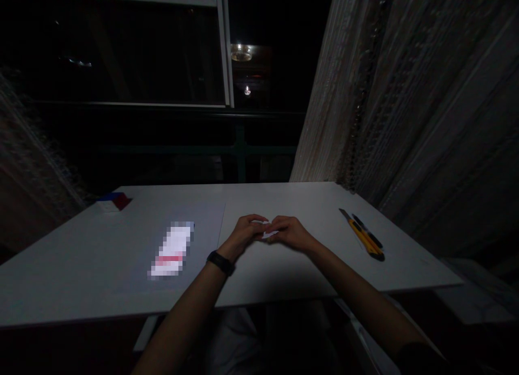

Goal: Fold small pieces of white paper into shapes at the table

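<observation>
Between my fingertips, just over the middle of the white table (284, 272), is a small piece of white paper (269, 234). Its shape is mostly hidden by my fingers. My left hand (248, 230), with a dark band on the wrist, is closed on the left side of the paper. From the right, my right hand (291, 232) pinches the same piece, its fingers close to those of the left.
A lit phone (172, 250) with a blurred-out screen lies left of my hands on a pale sheet (213, 223). Further left sits a cube puzzle (112, 202). To the right are a yellow utility knife (363, 237) and a dark pen (368, 230). Curtains (324, 105) hang beside a dark window.
</observation>
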A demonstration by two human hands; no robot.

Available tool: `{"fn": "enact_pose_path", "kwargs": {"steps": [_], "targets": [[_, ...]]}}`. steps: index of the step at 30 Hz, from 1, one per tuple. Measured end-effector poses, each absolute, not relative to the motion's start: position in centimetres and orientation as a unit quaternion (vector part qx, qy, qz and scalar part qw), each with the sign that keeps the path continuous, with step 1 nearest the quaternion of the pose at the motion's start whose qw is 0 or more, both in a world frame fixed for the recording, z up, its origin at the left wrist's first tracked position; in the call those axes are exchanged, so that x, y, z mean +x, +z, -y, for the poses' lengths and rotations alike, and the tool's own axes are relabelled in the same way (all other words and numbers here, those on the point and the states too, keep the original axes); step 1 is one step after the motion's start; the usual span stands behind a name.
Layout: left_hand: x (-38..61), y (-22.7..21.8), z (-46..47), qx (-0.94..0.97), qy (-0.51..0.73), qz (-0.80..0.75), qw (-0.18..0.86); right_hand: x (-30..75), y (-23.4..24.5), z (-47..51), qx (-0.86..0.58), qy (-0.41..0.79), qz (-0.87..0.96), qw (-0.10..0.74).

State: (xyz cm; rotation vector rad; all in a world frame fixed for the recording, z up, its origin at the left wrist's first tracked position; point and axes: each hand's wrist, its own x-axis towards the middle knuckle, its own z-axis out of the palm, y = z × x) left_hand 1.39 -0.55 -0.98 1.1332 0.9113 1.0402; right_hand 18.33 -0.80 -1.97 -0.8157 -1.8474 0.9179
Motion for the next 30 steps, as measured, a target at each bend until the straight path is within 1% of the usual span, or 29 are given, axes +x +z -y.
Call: {"fn": "enact_pose_path", "kwargs": {"steps": [13,20,30], "targets": [[1.48,-1.16,0.30,0.505,0.495,-0.390,0.590,18.22,-1.87,0.96,-0.322,0.372,0.752,0.438],[1.53,-1.19,0.37,0.498,0.491,-0.380,0.606,18.17,-1.95,0.96,-0.325,0.383,0.742,0.444],[1.67,-0.91,0.75,0.510,0.478,-0.386,0.602,18.23,-2.19,0.77,-0.310,0.434,0.720,0.444]]}}
